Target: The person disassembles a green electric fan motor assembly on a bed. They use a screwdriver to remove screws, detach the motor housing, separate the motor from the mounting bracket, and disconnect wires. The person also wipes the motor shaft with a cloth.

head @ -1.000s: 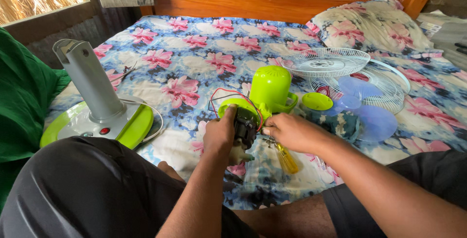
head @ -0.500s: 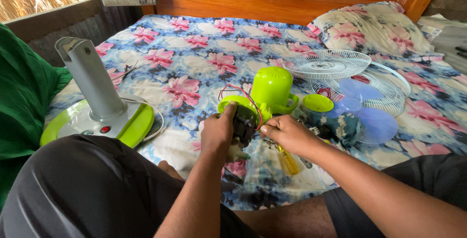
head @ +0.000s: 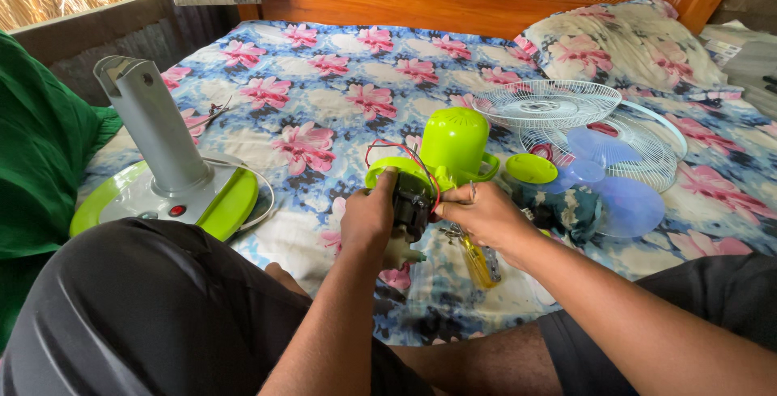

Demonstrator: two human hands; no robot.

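Two hands, left hand [head: 368,218] and right hand [head: 477,216], clasp one black motor [head: 411,202] beside two white grilles [head: 566,117].

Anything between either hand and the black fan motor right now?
Nothing visible. The left hand grips the black motor from its left side, and the right hand touches it from the right. Red and black wires loop above the motor, not between it and the hands. The yellow-handled screwdriver lies below.
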